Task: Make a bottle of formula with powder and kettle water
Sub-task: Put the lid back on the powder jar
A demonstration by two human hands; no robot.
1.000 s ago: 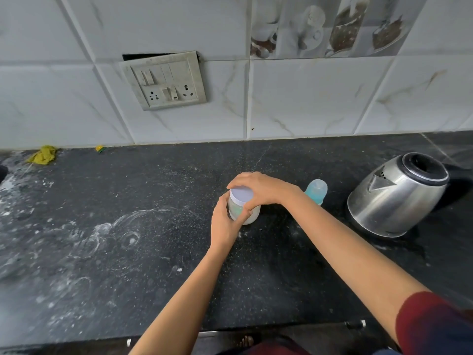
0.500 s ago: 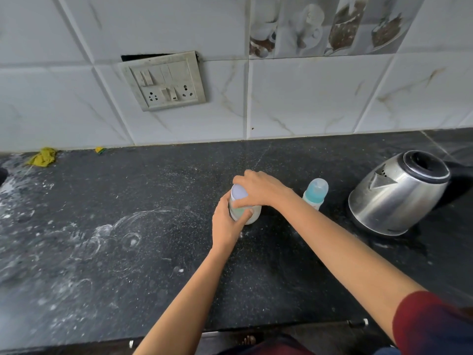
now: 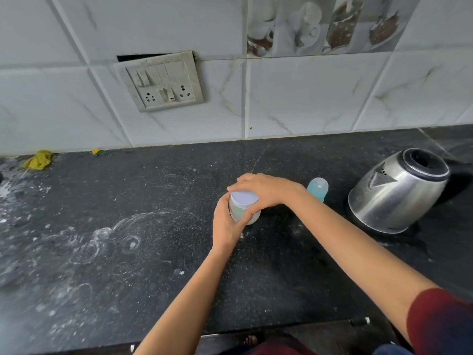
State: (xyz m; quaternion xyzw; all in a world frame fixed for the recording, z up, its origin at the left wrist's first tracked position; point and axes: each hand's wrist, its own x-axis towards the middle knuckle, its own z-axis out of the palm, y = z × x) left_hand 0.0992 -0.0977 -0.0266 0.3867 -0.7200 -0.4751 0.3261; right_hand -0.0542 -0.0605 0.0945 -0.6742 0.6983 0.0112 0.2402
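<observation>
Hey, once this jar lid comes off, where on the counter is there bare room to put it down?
Free: the dark counter in front of the jar, toward its near edge, and the stretch behind, up to the wall tiles. Crowded: right of the jar, the bottle and kettle.

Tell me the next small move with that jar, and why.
Probably twist the white lid off: the left hand grips the powder jar, the right hand sits on its lid, and the jar looks shut.
</observation>
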